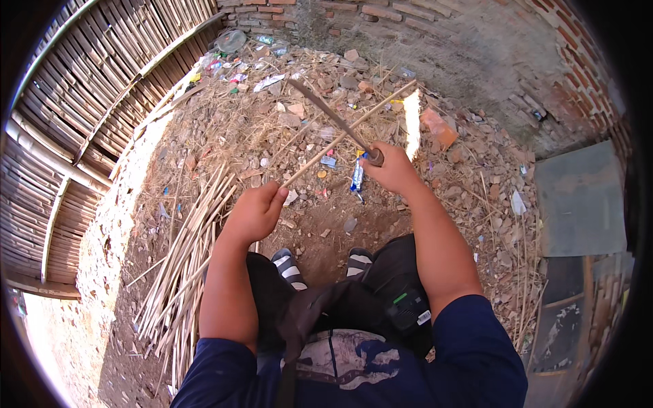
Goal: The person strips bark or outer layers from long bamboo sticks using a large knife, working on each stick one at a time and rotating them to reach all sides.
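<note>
My left hand is closed round the near end of a thin bamboo stick, which slants up and away to the right. In my right hand is the handle of a machete, its dark blade pointing up and to the left. Blade and stick cross in front of me; whether they touch I cannot tell. To the left of my left arm lies a loose pile of similar bamboo sticks on the ground.
Rubble and litter cover the ground, with a blue wrapper below my right hand. A bamboo slat wall rises at left, a brick wall at the far side. A grey panel leans at right. My sandalled feet are below.
</note>
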### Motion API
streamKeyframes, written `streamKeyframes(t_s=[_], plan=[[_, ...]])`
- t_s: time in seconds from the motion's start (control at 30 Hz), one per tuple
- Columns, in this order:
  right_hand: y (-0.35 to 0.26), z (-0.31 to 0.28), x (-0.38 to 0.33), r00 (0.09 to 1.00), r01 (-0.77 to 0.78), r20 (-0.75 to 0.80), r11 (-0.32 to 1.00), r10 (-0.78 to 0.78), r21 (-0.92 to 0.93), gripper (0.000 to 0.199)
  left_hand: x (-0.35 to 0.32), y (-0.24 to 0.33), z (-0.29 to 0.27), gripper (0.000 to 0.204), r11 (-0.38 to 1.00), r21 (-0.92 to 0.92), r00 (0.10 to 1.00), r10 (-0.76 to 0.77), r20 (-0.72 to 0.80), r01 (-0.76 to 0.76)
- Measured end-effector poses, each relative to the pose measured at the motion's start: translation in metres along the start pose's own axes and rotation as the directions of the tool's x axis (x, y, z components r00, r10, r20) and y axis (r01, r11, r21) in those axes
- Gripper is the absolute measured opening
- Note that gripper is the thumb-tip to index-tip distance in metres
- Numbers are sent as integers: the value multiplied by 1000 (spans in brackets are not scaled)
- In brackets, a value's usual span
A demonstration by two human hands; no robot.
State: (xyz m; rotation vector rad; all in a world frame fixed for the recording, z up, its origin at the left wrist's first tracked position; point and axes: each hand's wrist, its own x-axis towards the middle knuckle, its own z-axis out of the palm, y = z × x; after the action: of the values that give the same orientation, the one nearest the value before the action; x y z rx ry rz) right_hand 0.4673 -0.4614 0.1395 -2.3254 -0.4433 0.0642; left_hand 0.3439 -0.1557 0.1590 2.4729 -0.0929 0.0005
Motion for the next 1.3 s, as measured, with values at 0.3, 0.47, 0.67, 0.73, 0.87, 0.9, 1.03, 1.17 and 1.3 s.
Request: streamKeyframes(t_s=[0.3, 0.47, 0.67, 0.73, 0.87, 0.9, 1.03, 1.17, 1.3], plan=[[-8, 14, -1, 999, 25, 30, 995, -23, -92, 36, 0, -6, -3, 38, 998, -61, 999, -30, 30, 32], [36, -2, 12, 983, -141, -108, 986, 150, 85, 39, -4, 0, -4, 38, 996, -85, 992, -5, 130, 16], [30, 12, 7, 984, -89, -140, 987, 109, 137, 42, 4, -11, 8, 37, 989, -150, 995, 11, 101, 5], [9, 20, -1, 998, 68, 9, 998, -68, 5, 40, 3, -14, 7, 37, 991, -130, 997, -3, 83, 14], [13, 16, 7, 998, 51, 44, 998, -50, -35, 34, -4, -3, 1, 37, 993, -104, 992, -42, 121, 55], [30, 15, 14, 998, 12, -62, 999, -10, 40, 37, -5, -1, -1, 37, 994, -99, 991, -38, 131, 51], [69, 14, 22, 936, -222, -174, 897, 306, 383, 42, -3, -3, 5, 37, 989, -140, 983, -11, 183, 37], [47, 27, 5, 985, -60, -153, 992, 76, 108, 43, 5, -13, 5, 38, 973, -217, 977, -35, 212, 82], [13, 4, 6, 997, -33, 74, 999, 33, -9, 41, 0, -9, 2, 38, 969, -215, 981, -82, 176, 120]])
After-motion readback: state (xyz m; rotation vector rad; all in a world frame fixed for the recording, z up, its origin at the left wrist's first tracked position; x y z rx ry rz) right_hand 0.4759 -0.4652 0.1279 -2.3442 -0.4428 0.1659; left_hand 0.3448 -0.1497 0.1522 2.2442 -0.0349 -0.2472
